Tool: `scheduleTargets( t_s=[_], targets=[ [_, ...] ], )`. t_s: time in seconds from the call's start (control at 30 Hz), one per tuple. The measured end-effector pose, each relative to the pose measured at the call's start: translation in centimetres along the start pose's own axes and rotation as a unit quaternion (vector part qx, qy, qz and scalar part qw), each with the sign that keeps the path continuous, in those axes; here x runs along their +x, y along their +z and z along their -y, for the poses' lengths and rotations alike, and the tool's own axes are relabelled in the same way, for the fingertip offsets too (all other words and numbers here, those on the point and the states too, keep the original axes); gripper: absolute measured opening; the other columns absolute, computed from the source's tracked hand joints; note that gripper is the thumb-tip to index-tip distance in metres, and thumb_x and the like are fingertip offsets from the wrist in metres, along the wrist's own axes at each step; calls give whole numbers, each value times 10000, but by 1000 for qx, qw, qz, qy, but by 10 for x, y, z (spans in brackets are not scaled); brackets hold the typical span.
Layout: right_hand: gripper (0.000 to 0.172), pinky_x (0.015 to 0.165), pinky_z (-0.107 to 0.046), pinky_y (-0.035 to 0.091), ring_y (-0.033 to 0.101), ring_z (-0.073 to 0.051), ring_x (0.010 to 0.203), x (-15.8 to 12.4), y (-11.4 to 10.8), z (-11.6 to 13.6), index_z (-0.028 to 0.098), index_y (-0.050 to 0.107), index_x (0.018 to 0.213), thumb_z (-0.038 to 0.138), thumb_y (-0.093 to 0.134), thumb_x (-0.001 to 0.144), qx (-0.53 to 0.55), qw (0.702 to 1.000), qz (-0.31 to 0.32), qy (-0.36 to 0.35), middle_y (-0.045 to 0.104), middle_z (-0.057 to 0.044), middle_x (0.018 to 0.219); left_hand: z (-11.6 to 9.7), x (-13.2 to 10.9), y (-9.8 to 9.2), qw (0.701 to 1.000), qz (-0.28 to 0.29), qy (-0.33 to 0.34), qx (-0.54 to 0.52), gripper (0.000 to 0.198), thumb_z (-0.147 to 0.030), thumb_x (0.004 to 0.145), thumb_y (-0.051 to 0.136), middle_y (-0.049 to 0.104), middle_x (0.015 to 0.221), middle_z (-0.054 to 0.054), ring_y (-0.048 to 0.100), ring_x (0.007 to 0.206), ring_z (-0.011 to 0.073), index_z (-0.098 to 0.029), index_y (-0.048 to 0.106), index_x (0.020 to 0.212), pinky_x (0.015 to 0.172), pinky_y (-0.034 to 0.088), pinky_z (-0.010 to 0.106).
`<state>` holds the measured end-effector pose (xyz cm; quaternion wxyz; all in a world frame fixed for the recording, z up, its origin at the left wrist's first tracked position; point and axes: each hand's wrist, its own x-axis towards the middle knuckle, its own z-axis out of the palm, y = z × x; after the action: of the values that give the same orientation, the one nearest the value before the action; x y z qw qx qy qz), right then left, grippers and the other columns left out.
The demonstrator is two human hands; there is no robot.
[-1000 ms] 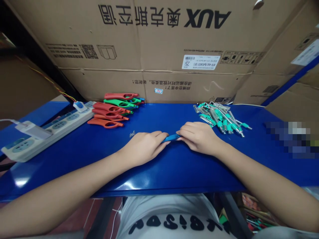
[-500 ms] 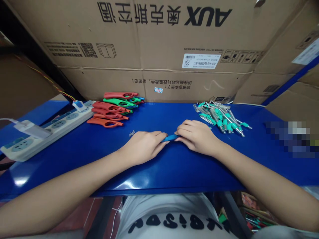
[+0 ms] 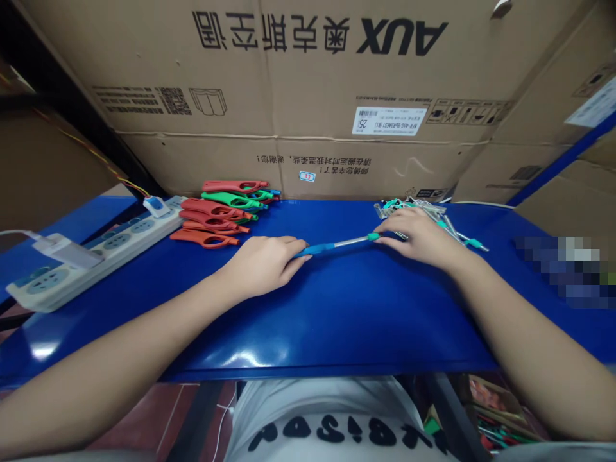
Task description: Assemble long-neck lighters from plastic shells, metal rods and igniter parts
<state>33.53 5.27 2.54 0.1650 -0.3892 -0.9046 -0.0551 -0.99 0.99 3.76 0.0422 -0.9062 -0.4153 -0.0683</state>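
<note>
My left hand (image 3: 264, 263) lies on the blue table (image 3: 337, 308), fingers closed round the blue handle of a long tool (image 3: 332, 246). Its metal shaft with a teal collar sticks out to the right and reaches my right hand. My right hand (image 3: 419, 235) rests fingers-down on the near edge of a pile of metal rods with teal collars (image 3: 443, 218); whether it grips one is hidden.
A heap of red and green plastic handles (image 3: 219, 212) lies at the back left. A white power strip (image 3: 91, 250) with a plug sits at the far left. Big cardboard boxes (image 3: 308, 96) wall off the back of the table.
Both hands were together at the table's middle on the blue handle. My right hand has moved right and back onto the rod pile. The metal shaft now shows beyond the handle.
</note>
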Motion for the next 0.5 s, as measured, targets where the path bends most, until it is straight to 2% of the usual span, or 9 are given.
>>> scheduleTargets(
  t_s=[0.13, 0.27, 0.37, 0.5],
  targets=[
    [193, 924, -391, 433, 649, -221, 947, 7, 8, 27, 208, 735, 1022, 349, 614, 970, 70, 997, 9, -41, 765, -63, 991, -8, -1, 2, 1000, 14, 19, -10, 302, -377, 1040, 445, 738, 1079, 40, 728, 865, 240, -226, 651, 1200, 639, 492, 307],
    [212, 841, -361, 432, 634, -217, 927, 13, 15, 57, 183, 724, 1039, 324, 571, 996, 60, 994, -9, -89, 758, -75, 991, -14, -3, 5, 999, 23, 35, -34, 305, -380, 1045, 437, 738, 1082, 32, 728, 883, 234, -230, 650, 1203, 668, 505, 308],
    [226, 816, -355, 428, 633, -216, 915, 14, 18, 64, 172, 714, 1050, 329, 558, 1004, 49, 993, -20, -104, 754, -80, 1001, -15, -3, 7, 998, 23, 36, -43, 313, -383, 1047, 432, 738, 1082, 37, 727, 889, 235, -224, 652, 1203, 673, 510, 314],
    [232, 839, -355, 429, 638, -208, 925, 13, 19, 62, 177, 702, 1073, 340, 550, 1012, 64, 992, -16, -106, 747, -74, 1014, -15, -2, 7, 998, 25, 33, -56, 324, -393, 1048, 430, 737, 1082, 45, 723, 906, 240, -220, 661, 1194, 683, 510, 317]
  ],
)
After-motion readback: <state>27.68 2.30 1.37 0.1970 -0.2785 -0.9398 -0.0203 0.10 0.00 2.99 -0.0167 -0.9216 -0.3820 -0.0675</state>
